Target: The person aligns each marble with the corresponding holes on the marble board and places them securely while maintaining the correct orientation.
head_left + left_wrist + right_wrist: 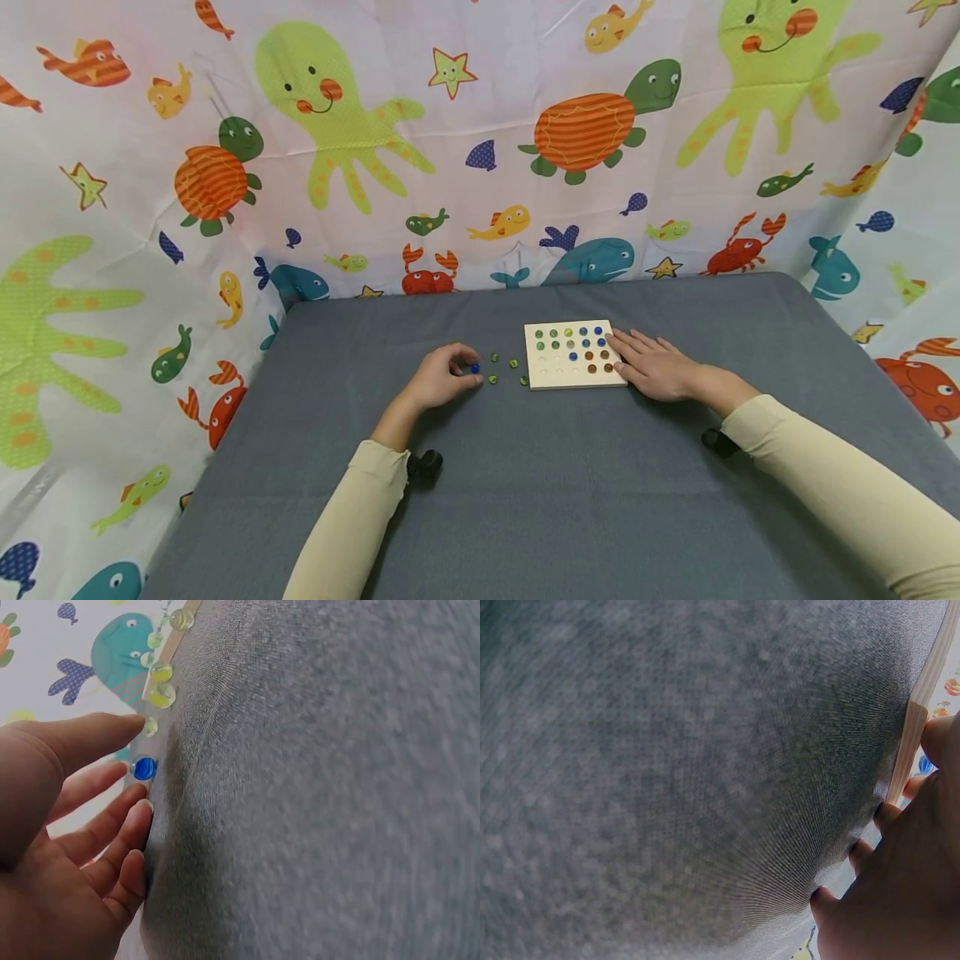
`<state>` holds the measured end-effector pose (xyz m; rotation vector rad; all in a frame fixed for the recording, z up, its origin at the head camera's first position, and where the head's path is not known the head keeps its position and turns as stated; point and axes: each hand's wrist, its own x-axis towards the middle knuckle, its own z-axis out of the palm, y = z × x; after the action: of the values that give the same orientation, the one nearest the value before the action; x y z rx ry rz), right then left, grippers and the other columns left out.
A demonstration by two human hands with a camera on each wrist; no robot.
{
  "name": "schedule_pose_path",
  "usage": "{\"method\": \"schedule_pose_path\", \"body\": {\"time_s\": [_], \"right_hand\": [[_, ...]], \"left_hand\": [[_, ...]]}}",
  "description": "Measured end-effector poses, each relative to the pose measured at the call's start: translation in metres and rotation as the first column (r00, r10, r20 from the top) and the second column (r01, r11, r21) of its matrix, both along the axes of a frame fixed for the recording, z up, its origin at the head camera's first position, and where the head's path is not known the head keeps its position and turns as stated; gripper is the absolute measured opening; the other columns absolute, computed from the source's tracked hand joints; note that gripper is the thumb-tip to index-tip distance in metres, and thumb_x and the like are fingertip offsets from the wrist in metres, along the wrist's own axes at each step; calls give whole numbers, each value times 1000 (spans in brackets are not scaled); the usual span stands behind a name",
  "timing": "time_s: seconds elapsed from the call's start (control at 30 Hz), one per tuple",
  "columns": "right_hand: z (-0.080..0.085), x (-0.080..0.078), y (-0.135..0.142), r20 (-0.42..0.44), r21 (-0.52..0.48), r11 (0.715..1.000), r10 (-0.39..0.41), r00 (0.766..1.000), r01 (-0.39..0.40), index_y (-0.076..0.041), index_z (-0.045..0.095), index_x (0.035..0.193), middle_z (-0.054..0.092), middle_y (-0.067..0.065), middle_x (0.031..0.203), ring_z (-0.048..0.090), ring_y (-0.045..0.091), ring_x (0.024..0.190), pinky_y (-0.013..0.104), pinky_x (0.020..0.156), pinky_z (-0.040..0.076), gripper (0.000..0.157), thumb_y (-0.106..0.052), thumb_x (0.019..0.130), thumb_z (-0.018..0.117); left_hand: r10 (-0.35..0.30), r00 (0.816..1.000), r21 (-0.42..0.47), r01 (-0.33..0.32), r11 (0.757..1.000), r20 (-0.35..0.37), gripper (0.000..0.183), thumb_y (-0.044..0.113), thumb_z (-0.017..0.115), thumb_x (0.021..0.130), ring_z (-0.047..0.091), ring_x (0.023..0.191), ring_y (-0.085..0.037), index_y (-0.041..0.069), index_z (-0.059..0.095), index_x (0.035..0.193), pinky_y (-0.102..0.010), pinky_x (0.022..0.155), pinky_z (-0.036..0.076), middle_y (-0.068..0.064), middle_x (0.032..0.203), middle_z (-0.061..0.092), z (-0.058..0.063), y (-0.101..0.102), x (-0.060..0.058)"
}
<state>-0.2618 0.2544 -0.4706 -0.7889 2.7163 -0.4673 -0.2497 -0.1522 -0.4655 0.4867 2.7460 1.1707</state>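
My left hand (442, 377) is low over the cloth, left of the board, thumb and fingers parted around a blue marble (475, 367). In the left wrist view that blue marble (143, 767) sits close to the index fingertip, with a gap below the thumb. Several yellow-green marbles (492, 379) lie loose between this hand and the pale wooden board (536, 379). Green, yellow, blue and brown-orange marbles fill many of the board's hollows; several at its near left are bare. My right hand (656, 367) rests with extended fingers at the board's right edge, its thumb over the near right corner.
Grey cloth (525, 492) covers the table. Behind it and at both sides hangs a white curtain (480, 108) printed with sea animals. A black wrist device (426, 467) shows at the left sleeve, another (718, 443) at the right.
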Motion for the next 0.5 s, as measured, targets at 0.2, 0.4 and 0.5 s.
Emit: {"method": "schedule_pose_path", "body": {"time_s": [0.2, 0.4, 0.5], "right_hand": [[-4, -5, 3, -7, 0, 1000, 4, 1000, -4, -12, 18, 165, 15, 17, 170, 12, 46, 154, 73, 114, 10, 67, -49, 110, 32], [-8, -10, 4, 12, 34, 999, -14, 1000, 14, -11, 15, 165, 12, 16, 170, 9, 44, 155, 72, 116, 8, 67, -47, 111, 33], [-8, -11, 4, 18, 32, 999, -16, 1000, 16, -12, 15, 165, 11, 15, 171, 8, 43, 155, 72, 116, 8, 66, -46, 111, 33]], "left_hand": [[45, 999, -36, -46, 998, -21, 31, 15, 79, 90, 58, 83, -19, 4, 71, 118, -35, 77, 47, -10, 109, 69, -1, 6, -5], [74, 996, -104, -79, 991, -46, 24, 15, 78, 90, 56, 77, -17, 6, 73, 111, -34, 72, 47, -6, 97, 66, 1, 12, -4], [88, 995, -116, -92, 989, -47, 22, 16, 78, 91, 56, 76, -16, 6, 73, 110, -33, 71, 45, -5, 96, 66, 1, 14, -4]]}}
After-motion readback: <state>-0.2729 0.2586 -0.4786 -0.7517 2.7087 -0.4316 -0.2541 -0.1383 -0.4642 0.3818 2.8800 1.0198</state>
